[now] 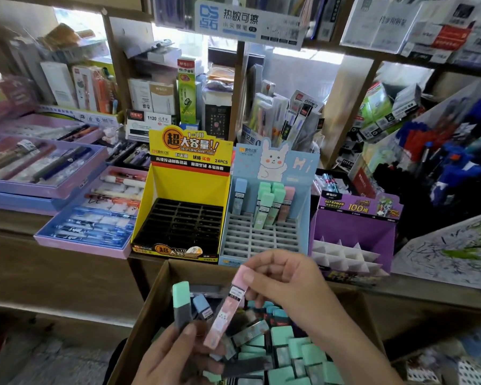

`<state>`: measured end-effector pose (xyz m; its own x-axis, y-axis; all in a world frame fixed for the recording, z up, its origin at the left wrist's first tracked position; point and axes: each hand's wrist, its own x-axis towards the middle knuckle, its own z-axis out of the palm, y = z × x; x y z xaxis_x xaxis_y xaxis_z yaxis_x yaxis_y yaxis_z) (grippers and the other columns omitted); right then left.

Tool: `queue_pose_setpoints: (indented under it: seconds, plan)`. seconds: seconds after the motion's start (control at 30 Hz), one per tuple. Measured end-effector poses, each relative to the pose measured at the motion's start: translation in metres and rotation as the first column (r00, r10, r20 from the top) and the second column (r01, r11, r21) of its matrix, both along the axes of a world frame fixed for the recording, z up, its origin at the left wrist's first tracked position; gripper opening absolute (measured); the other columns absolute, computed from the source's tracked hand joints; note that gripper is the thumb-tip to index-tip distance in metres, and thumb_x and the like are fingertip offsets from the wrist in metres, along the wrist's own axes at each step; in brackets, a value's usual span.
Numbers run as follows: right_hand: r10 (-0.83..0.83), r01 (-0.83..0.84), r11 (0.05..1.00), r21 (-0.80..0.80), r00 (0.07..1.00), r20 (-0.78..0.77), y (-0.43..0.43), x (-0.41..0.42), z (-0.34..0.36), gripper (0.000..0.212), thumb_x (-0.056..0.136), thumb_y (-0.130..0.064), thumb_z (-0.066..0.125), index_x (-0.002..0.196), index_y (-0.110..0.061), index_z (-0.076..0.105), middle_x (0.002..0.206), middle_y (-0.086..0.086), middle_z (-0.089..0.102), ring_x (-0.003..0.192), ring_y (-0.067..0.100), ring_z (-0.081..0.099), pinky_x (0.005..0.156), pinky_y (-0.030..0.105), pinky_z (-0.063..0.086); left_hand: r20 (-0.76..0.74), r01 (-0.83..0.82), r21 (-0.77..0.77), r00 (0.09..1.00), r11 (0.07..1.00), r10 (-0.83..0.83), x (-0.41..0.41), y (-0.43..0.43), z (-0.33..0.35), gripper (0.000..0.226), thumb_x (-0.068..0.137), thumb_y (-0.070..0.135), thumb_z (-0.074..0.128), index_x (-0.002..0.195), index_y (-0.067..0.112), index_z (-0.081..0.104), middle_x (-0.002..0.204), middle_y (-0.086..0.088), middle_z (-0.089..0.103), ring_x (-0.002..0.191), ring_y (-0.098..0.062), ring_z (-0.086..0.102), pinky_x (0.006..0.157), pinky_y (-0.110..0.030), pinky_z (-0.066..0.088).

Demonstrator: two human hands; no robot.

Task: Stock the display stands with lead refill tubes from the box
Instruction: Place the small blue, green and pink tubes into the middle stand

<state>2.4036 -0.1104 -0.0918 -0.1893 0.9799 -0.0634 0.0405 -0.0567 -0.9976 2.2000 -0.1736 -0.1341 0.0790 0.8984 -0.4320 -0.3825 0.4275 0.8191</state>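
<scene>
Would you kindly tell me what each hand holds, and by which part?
The right hand pinches a pink-capped plastic lead refill tube by its cap end. The left hand grips a green-capped tube and a blue-capped tube by their lower ends.

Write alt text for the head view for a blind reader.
The right hand pinches a pink lead refill tube above a cardboard box of tubes; the left hand holds more. Behind stand an empty yellow stand, a part-filled blue stand and a purple stand.

Left grip [178, 357], right grip [286, 284], right forearm [358, 354]: bare.
</scene>
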Motion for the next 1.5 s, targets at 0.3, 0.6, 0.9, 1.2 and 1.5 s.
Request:
queue_pose_setpoints:
  seconds: [0.3,0.6,0.9,1.2,1.5]
  plan:
    - [-0.26,0.16,0.91,0.381,0.938,0.227,0.04,0.065,0.055,0.007,0.086,-0.017,0.081,0.093,-0.017,0.078,0.082,0.007,0.078,0.07,0.024,0.075,0.063,0.027,0.063,-0.183,0.066,0.148,0.982,0.987,-0.039,0.001,-0.005,0.003,0.02,0.099,-0.001,0.049,0.109,-0.008,0.065,0.076,-0.029,0.073,0.066,-0.042,0.061,0.042,-0.022,0.051]
    - [-0.411,0.093,0.835,0.542,0.759,0.504,0.099,0.095,0.083,0.009,0.087,-0.016,0.083,0.087,-0.017,0.074,0.078,0.006,0.074,0.07,0.03,0.072,0.069,0.039,0.064,-0.203,0.046,0.129,0.979,0.991,-0.019,-0.001,0.002,-0.009,0.017,0.095,-0.003,0.055,0.097,-0.011,0.07,0.074,-0.034,0.069,0.063,-0.046,0.065,0.051,-0.034,0.055]
    - [-0.431,0.011,0.838,0.545,0.626,0.65,0.125,0.098,0.078,0.007,0.084,-0.025,0.086,0.085,-0.021,0.08,0.077,-0.007,0.073,0.065,-0.001,0.059,0.063,0.014,0.045,-0.175,-0.022,0.134,0.984,0.991,0.045,0.002,0.005,-0.017,0.015,0.093,-0.005,0.058,0.092,-0.014,0.069,0.069,-0.037,0.065,0.06,-0.043,0.065,0.056,-0.038,0.052]
    - [-0.425,-0.04,0.833,0.553,0.593,0.683,0.128,0.1,0.065,0.008,0.083,-0.025,0.086,0.081,-0.027,0.078,0.076,-0.017,0.07,0.077,-0.007,0.061,0.065,0.003,0.041,-0.187,0.013,0.107,0.982,0.994,0.007,-0.001,0.008,-0.02,0.015,0.093,-0.003,0.058,0.09,-0.012,0.07,0.07,-0.035,0.066,0.058,-0.04,0.064,0.052,-0.033,0.054]
    - [-0.404,-0.053,0.835,0.548,0.617,0.676,0.131,0.099,0.066,0.007,0.082,-0.026,0.087,0.08,-0.024,0.08,0.073,-0.015,0.071,0.073,-0.004,0.062,0.065,0.005,0.044,-0.213,0.019,0.098,0.977,0.995,0.002,-0.002,0.009,-0.022,0.017,0.094,0.001,0.059,0.089,-0.008,0.073,0.072,-0.033,0.068,0.063,-0.041,0.064,0.065,-0.038,0.048]
